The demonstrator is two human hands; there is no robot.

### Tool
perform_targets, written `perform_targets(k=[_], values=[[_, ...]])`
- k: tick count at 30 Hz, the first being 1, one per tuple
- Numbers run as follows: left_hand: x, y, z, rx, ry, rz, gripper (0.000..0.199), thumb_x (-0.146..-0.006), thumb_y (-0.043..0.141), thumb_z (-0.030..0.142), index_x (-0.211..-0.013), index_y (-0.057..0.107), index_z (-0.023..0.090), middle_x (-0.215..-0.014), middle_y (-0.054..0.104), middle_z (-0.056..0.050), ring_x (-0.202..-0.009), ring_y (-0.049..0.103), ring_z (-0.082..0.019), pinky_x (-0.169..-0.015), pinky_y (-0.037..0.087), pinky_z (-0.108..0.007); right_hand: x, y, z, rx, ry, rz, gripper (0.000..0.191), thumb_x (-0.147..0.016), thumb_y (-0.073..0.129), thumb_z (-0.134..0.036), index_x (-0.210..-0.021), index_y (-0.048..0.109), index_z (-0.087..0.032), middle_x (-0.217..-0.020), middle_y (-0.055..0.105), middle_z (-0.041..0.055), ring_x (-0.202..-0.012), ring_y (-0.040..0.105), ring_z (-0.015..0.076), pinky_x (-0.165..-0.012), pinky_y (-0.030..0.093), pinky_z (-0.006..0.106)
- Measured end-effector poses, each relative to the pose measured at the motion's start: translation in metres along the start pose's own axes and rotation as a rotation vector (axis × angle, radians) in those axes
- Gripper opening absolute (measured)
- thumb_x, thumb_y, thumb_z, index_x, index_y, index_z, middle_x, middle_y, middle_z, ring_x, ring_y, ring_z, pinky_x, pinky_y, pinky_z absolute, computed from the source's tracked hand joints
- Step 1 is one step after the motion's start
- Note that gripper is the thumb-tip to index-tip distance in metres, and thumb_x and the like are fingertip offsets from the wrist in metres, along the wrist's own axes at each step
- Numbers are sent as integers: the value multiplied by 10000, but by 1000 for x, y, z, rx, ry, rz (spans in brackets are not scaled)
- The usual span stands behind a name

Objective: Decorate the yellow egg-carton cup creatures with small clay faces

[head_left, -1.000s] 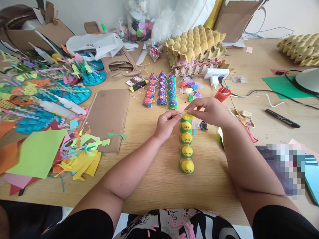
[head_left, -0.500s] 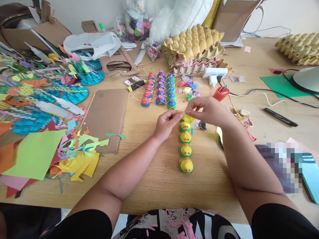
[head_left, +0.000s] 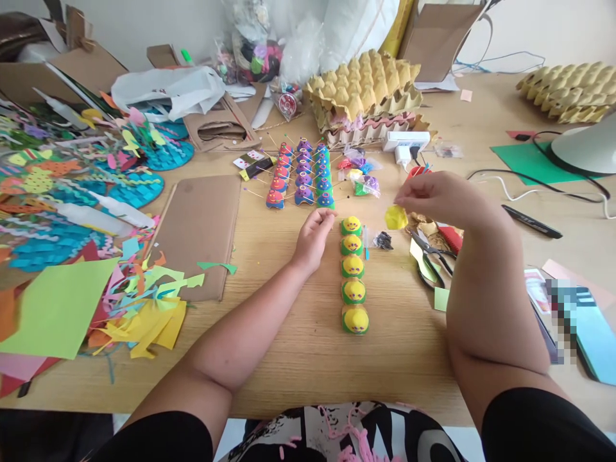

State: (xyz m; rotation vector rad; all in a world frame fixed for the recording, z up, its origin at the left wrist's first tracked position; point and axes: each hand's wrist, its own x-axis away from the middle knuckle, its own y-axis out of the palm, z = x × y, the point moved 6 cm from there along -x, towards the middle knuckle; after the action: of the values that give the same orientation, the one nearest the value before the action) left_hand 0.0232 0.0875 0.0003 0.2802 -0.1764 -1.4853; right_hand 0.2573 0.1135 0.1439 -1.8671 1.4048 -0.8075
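Note:
My right hand [head_left: 430, 197] is raised at the right of centre, its fingers pinching a small yellow packet [head_left: 396, 217] that hangs below the fingertips. My left hand [head_left: 315, 237] rests just left of the row of yellow figures, fingers curled and thumb against the fingertips; whatever they hold, if anything, is too small to name. The row of yellow figures [head_left: 353, 265] with green bases and drawn faces runs from front to back between my hands. Behind my left hand stand three rows of red, purple [head_left: 303, 173] and blue figures with pins sticking out.
Scissors [head_left: 430, 253] lie right of the row, beside a small bag of black material [head_left: 384, 240]. Colourful small bags [head_left: 359, 168], a power strip [head_left: 408, 140] and egg trays [head_left: 360, 83] are behind. Cardboard [head_left: 195, 231] and paper scraps [head_left: 144, 314] lie on the left.
My right hand has moved right, away from my left hand, carrying the yellow packet. The far end of the yellow row and the scissors are now uncovered.

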Motion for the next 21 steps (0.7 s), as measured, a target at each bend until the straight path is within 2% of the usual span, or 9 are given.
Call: perform_targets(k=[3, 4, 5, 6, 8, 10, 13, 17, 21], values=[[-3, -1, -5, 27, -34, 20, 60, -874, 688, 221, -931, 698, 205, -852, 647, 28, -625, 446, -65, -596, 394, -192, 2, -15, 20, -105, 190, 175, 111, -881, 759, -231, -798, 714, -172, -742, 735, 66, -665, 603, 139, -714, 466, 357], [-3, -2, -6, 5, -28, 33, 75, -868, 668, 187, -934, 701, 201, -906, 681, 17, -664, 491, -68, -637, 432, -191, 2, -20, 24, -151, 218, 281, 72, -898, 745, -233, -899, 728, -163, -806, 764, 90, -705, 634, 150, -736, 484, 366], [-4, -2, -5, -16, -16, 41, 99, -869, 657, 171, -950, 706, 199, -958, 709, 4, -718, 543, -76, -685, 467, -195, 3, -25, 28, -186, 225, 387, 154, -915, 731, -238, -1044, 733, -154, -881, 787, 109, -746, 658, 162, -760, 500, 378], [-4, -2, -5, -27, -2, 43, 120, -872, 660, 171, -977, 711, 200, -1001, 732, -9, -784, 593, -88, -728, 494, -201, 4, -29, 31, -198, 216, 480, 289, -925, 724, -241, -1200, 709, -153, -957, 800, 123, -781, 674, 173, -781, 511, 393], [-4, -1, -4, -4, 26, 35, 186, -869, 706, 204, -1056, 707, 205, -1050, 765, -31, -910, 665, -114, -771, 523, -212, 6, -34, 34, -197, 143, 552, 485, -949, 711, -264, -1417, 616, -180, -1109, 798, 137, -861, 705, 204, -810, 532, 413], [-4, 0, -3, 50, 36, 25, 301, -846, 785, 268, -1125, 683, 213, -1040, 788, -38, -912, 692, -117, -748, 527, -211, 9, -41, 33, -211, 21, 550, 504, -982, 701, -303, -1467, 581, -237, -1190, 780, 124, -945, 729, 236, -825, 556, 413], [-4, 0, -2, 100, 20, 25, 417, -796, 881, 405, -1097, 672, 207, -957, 805, -32, -743, 663, -85, -674, 510, -204, 24, -55, 22, -213, -138, 599, 370, -1001, 701, -337, -1368, 662, -325, -1138, 785, 76, -947, 753, 248, -799, 578, 402], [-2, 1, 2, 93, 16, 19, 499, -725, 923, 573, -912, 678, 181, -804, 784, -22, -619, 601, -66, -593, 471, -196, 49, -61, -11, -162, -240, 725, 114, -986, 708, -273, -1058, 796, -271, -990, 805, 68, -888, 763, 228, -763, 569, 392], [-1, -1, 6, 88, 33, 40, 570, -640, 952, 645, -806, 679, 173, -710, 740, -3, -586, 561, -60, -554, 434, -188, 44, -25, -51, -185, -390, 523, 81, -941, 714, -218, -943, 794, -204, -845, 767, 28, -759, 683, 153, -700, 519, 327]])
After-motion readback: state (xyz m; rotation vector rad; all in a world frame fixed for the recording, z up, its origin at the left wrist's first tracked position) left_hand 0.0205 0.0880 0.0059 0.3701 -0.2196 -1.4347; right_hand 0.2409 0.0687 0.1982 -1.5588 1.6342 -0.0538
